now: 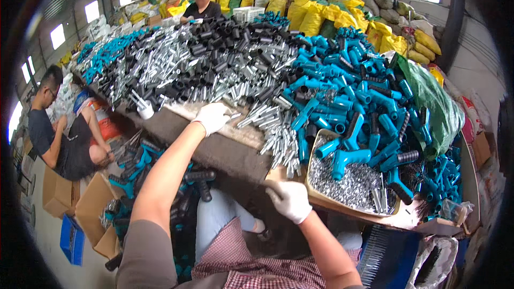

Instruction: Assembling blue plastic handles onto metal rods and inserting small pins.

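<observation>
My left hand (213, 119), in a white glove, is over the worn wooden edge of the workbench (225, 152), beside the loose metal pins. Its fingers are drawn together near a small piece that I cannot make out. Also gloved in white, my right hand (290, 201) is at the bench's front edge, its thumb and forefinger apart and nothing visible between them. Just beyond it lies a heap of silvery metal pins (286, 147). To its right, a tray (350, 211) holds small shiny metal parts, with teal plastic pistol-grip housings (350, 160) lying over it.
Black tubes (214, 48) and teal housings (342, 85) are piled across the bench. A white cup (143, 108) holds pins. One person (203, 8) is across the bench; another (64, 128) sits at left near cardboard boxes (93, 208). Yellow sacks (316, 18) stand behind.
</observation>
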A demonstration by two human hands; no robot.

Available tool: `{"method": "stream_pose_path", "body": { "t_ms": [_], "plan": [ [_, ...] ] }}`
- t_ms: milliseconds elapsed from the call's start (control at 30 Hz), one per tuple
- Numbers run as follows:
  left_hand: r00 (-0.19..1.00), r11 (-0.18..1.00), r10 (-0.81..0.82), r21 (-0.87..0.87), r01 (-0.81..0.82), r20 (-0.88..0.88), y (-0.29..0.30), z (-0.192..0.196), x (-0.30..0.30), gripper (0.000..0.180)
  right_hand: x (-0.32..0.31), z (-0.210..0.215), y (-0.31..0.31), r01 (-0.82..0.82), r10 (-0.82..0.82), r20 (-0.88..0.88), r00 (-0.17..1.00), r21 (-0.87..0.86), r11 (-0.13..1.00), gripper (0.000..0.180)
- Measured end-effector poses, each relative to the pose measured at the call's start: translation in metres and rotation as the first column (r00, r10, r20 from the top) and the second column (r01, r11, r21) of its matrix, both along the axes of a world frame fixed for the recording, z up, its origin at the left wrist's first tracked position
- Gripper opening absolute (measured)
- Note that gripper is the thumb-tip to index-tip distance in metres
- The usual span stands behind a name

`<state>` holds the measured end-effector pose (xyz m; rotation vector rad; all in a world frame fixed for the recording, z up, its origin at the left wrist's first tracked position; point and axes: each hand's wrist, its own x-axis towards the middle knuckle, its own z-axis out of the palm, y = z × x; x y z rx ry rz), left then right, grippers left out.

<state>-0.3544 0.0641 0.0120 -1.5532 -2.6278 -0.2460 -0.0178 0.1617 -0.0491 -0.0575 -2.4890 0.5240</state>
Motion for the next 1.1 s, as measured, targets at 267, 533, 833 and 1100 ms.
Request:
{"method": "stream_pose_path", "body": {
  "t_ms": [267,533,833,1100],
  "plan": [
    [0.971,0.98,0.19,0.088,-0.178,-0.145,0.068,-0.032,-0.082,0.028,-0.002,0.0,-0.005,0.018,-0.015,0.033,0.999,-0.106,0.994,0.018],
    [0.961,0.943,-0.087,-0.332,-0.006,-0.262,0.062,0.01,-0.059,0.03,-0.005,0.006,0.0,-0.002,0.001,-0.002,1.0,-0.124,0.992,0.017],
    [0.972,0.962,0.224,0.146,-0.231,0.067,0.055,-0.014,-0.073,0.037,-0.005,0.002,-0.003,0.005,-0.003,0.02,1.0,-0.113,0.994,0.02],
    [0.984,0.983,0.176,0.053,-0.176,0.0,0.052,-0.011,-0.037,0.039,-0.005,-0.005,-0.003,0.005,-0.01,-0.037,0.999,-0.135,0.991,0.018]
  ]
}}
